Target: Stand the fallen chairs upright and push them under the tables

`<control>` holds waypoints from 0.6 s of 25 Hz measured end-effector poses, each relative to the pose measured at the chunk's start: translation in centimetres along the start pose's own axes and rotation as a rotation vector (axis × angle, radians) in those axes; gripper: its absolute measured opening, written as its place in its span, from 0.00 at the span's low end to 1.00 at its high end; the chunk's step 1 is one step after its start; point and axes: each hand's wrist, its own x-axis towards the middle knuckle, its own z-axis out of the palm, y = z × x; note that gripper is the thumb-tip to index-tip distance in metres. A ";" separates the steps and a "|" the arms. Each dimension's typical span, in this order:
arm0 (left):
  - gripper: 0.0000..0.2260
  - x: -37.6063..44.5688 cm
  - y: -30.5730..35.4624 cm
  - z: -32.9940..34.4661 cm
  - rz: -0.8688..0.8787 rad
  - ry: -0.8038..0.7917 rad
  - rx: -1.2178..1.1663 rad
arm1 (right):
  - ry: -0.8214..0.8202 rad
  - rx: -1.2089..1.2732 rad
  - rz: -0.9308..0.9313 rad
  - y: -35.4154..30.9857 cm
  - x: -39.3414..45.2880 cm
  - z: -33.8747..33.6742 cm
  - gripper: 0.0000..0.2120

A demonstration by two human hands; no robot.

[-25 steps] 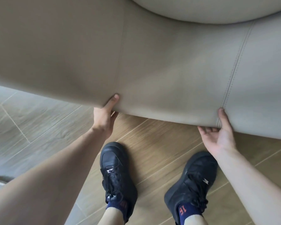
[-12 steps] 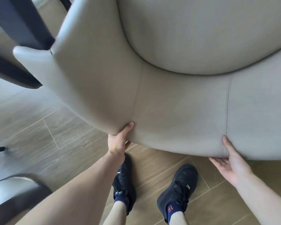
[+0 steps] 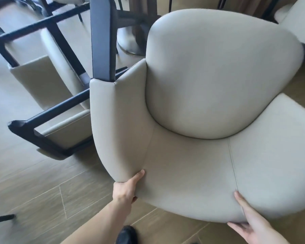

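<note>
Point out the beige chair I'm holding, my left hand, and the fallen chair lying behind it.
beige chair (image 3: 218,81), head view, on its seat cushion.
left hand (image 3: 125,189), head view, on the back of the hand at the backrest edge.
fallen chair (image 3: 48,110), head view, on its dark frame bar.

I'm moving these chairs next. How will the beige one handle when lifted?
The chair is probably bulky and fairly heavy: both the left hand and right hand grip its backrest edge. Its smooth upholstery may be slippery. The dark leg looks rigid.
</note>
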 end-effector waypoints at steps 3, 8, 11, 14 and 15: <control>0.38 -2.4 2.9 1.1 0.017 0.017 0.044 | 0.001 0.025 0.082 -2.4 -1.1 -0.2 0.35; 0.44 -6.6 7.5 3.2 0.022 0.035 0.103 | -0.015 0.007 0.136 -6.3 -3.0 -0.9 0.39; 0.39 -8.2 9.9 5.2 0.038 0.071 0.101 | -0.056 -0.054 0.106 -9.9 -3.5 -0.9 0.48; 0.37 -9.6 13.0 7.4 0.034 0.081 0.093 | -0.019 -0.084 0.045 -13.8 -4.3 -0.7 0.38; 0.36 -10.3 13.8 8.1 0.020 0.082 0.086 | -0.016 -0.114 0.028 -15.1 -4.4 -0.6 0.37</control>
